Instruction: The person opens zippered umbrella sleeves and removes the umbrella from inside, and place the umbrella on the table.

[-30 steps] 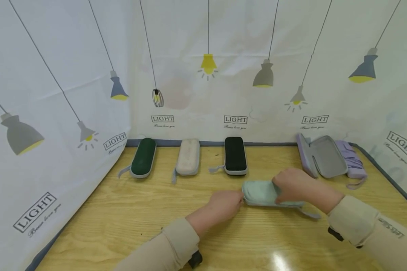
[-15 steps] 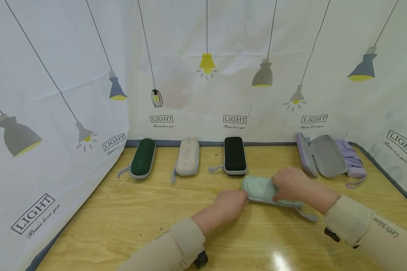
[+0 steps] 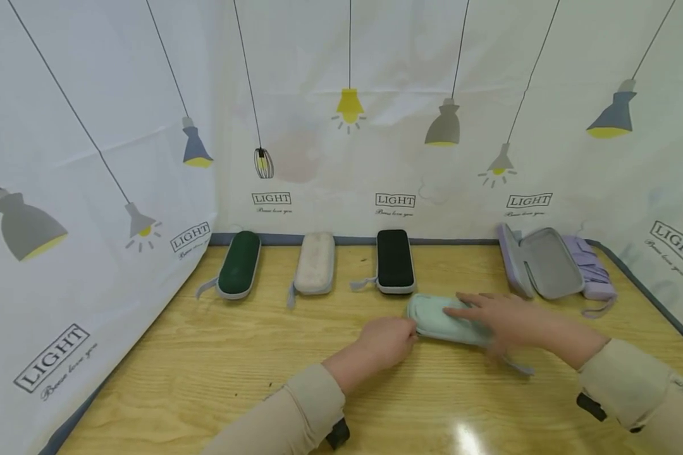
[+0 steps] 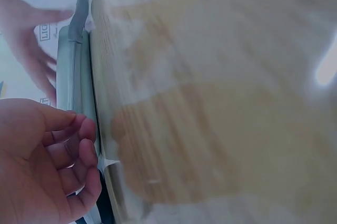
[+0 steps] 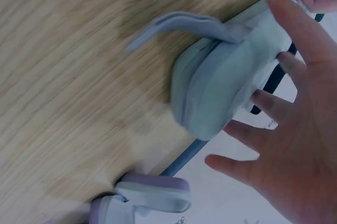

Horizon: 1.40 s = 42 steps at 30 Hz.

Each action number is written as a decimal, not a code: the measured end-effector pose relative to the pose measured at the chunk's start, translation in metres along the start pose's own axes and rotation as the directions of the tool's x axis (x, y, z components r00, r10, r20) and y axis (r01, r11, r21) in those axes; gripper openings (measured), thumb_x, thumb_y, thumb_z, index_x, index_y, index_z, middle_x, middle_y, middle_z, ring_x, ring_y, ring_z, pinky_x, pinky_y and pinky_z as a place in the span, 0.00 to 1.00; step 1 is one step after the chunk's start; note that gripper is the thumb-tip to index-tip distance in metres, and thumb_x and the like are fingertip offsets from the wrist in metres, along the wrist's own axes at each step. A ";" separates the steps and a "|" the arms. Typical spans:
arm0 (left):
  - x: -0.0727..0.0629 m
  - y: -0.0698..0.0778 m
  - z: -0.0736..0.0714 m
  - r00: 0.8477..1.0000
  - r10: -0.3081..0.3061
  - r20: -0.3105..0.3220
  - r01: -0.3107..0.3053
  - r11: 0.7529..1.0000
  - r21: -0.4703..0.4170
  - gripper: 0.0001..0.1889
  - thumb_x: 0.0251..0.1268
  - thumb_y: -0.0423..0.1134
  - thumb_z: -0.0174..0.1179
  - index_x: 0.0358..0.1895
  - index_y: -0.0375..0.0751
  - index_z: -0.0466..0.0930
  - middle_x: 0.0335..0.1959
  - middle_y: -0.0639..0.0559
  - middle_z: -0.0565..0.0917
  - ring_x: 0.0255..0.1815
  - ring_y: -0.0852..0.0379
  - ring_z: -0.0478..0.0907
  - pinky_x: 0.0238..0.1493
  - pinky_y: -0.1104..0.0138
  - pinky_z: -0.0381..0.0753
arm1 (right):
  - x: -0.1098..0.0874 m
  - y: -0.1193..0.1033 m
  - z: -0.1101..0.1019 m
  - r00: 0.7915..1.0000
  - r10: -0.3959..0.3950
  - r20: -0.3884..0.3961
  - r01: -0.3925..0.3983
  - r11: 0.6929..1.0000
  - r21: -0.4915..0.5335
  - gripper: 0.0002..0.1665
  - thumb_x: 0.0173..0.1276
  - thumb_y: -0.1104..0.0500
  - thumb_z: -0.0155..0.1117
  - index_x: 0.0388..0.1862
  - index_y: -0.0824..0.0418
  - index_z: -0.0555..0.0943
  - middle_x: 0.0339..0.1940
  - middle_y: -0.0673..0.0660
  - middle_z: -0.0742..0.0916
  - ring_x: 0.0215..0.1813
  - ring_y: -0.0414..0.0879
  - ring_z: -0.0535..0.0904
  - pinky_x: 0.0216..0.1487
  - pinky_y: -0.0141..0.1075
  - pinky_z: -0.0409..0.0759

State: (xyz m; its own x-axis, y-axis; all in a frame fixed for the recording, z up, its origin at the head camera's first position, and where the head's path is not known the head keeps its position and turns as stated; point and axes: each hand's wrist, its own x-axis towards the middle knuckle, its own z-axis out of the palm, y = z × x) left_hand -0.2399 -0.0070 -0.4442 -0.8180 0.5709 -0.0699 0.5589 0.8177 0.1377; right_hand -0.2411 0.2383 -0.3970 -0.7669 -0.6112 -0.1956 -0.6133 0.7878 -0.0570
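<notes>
A mint-green zippered case lies closed on the wooden table, with a grey-blue strap at its right end. My left hand pinches the seam at the case's left end between thumb and index finger; the left wrist view also shows this hand at the case's edge. What exactly sits between those fingertips is too small to tell, perhaps the zipper pull. Over the case's right half is my right hand, blurred, fingers spread and extended. In the right wrist view its fingers stretch along the case without gripping it.
Along the back stand a dark green case, a cream case and a black case, each with a strap. At back right, an open purple case shows its grey inside beside a purple strapped bundle. A printed curtain encloses the table.
My right hand has let go of the mint case, spread its fingers and shifted slightly right. The left hand has moved slightly right and up, keeping its pinch at the case's left end.
</notes>
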 end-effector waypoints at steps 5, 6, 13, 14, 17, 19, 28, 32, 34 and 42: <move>0.000 0.001 -0.001 1.000 -0.007 0.013 0.007 1.000 0.009 0.12 0.76 0.44 0.52 0.30 0.50 0.75 0.22 0.59 0.72 0.23 0.62 0.69 0.25 0.67 0.71 | -0.009 0.012 0.002 0.993 -0.094 0.065 0.082 0.983 0.167 0.61 0.44 0.65 0.82 0.77 0.49 0.62 0.77 0.67 0.57 0.58 0.61 0.72 0.40 0.43 0.78; 0.000 0.002 -0.002 1.000 -0.010 0.017 0.009 1.000 0.010 0.12 0.76 0.44 0.52 0.30 0.50 0.74 0.22 0.59 0.72 0.23 0.62 0.69 0.25 0.67 0.71 | -0.010 0.013 0.002 0.993 -0.103 0.066 0.090 0.980 0.176 0.61 0.43 0.69 0.81 0.76 0.50 0.62 0.77 0.67 0.57 0.54 0.58 0.74 0.36 0.39 0.77; 0.004 0.006 -0.007 1.000 0.009 0.027 -0.011 0.995 0.094 0.11 0.75 0.41 0.52 0.30 0.47 0.77 0.23 0.57 0.77 0.24 0.61 0.72 0.25 0.65 0.75 | -0.005 0.016 0.000 0.992 -0.074 0.098 0.059 0.988 0.141 0.57 0.43 0.68 0.81 0.74 0.54 0.66 0.74 0.70 0.62 0.53 0.59 0.76 0.40 0.42 0.79; 0.005 0.007 -0.008 0.999 0.013 0.031 -0.017 0.993 0.117 0.11 0.75 0.41 0.53 0.30 0.47 0.78 0.23 0.56 0.77 0.23 0.61 0.73 0.25 0.65 0.75 | -0.005 0.015 0.000 0.993 -0.060 0.101 0.047 0.990 0.133 0.57 0.43 0.66 0.82 0.74 0.54 0.66 0.73 0.71 0.63 0.55 0.62 0.76 0.44 0.46 0.79; 0.006 0.008 -0.010 0.999 0.027 0.039 -0.033 0.984 0.175 0.10 0.73 0.39 0.54 0.30 0.46 0.78 0.22 0.55 0.77 0.22 0.61 0.72 0.24 0.66 0.75 | -0.006 0.012 -0.001 0.994 0.000 0.113 -0.013 0.993 0.114 0.55 0.45 0.60 0.83 0.73 0.56 0.67 0.66 0.73 0.72 0.55 0.65 0.76 0.49 0.53 0.78; 0.007 0.008 -0.010 0.999 0.033 0.038 -0.040 0.981 0.191 0.10 0.73 0.39 0.55 0.30 0.46 0.78 0.22 0.55 0.77 0.22 0.61 0.72 0.24 0.67 0.76 | -0.008 0.010 -0.002 0.993 0.034 0.114 -0.048 0.992 0.119 0.53 0.45 0.57 0.82 0.72 0.58 0.69 0.53 0.71 0.81 0.47 0.58 0.80 0.47 0.52 0.78; 0.011 0.016 -0.006 0.998 0.057 0.016 -0.059 0.968 0.243 0.11 0.73 0.42 0.55 0.29 0.47 0.79 0.22 0.56 0.79 0.23 0.61 0.75 0.23 0.67 0.76 | -0.013 -0.001 0.005 0.996 0.071 0.050 -0.075 0.994 0.075 0.54 0.45 0.44 0.81 0.69 0.64 0.71 0.39 0.58 0.85 0.39 0.48 0.79 0.43 0.49 0.80; 0.013 0.025 -0.005 0.996 0.093 0.016 -0.094 0.957 0.274 0.11 0.73 0.42 0.56 0.28 0.48 0.78 0.22 0.57 0.78 0.22 0.63 0.74 0.22 0.69 0.74 | -0.011 -0.008 0.009 0.998 0.062 0.017 -0.062 0.998 -0.024 0.55 0.47 0.37 0.77 0.68 0.66 0.71 0.30 0.52 0.83 0.32 0.45 0.77 0.39 0.47 0.79; 0.012 0.030 -0.005 0.993 0.116 0.028 -0.119 0.953 0.278 0.11 0.72 0.42 0.56 0.28 0.48 0.77 0.23 0.58 0.79 0.22 0.63 0.74 0.21 0.69 0.74 | -0.011 -0.013 0.011 0.998 0.062 0.010 -0.061 0.996 -0.057 0.55 0.49 0.35 0.75 0.67 0.69 0.71 0.27 0.50 0.81 0.29 0.43 0.75 0.36 0.45 0.79; 0.012 0.047 -0.006 0.985 0.153 0.074 -0.166 0.959 0.231 0.08 0.72 0.41 0.57 0.33 0.49 0.80 0.27 0.58 0.81 0.29 0.63 0.78 0.29 0.70 0.77 | -0.007 -0.033 0.012 0.990 0.128 -0.058 -0.134 0.984 -0.116 0.53 0.52 0.32 0.70 0.60 0.75 0.75 0.30 0.59 0.85 0.29 0.50 0.81 0.29 0.45 0.80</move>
State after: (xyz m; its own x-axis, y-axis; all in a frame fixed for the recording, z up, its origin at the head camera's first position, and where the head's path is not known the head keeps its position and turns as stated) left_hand -0.2244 0.0378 -0.4327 -0.7105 0.6932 -0.1213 0.7032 0.7060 -0.0843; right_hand -0.2129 0.2176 -0.4055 -0.8488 -0.5085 -0.1446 -0.5225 0.8485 0.0837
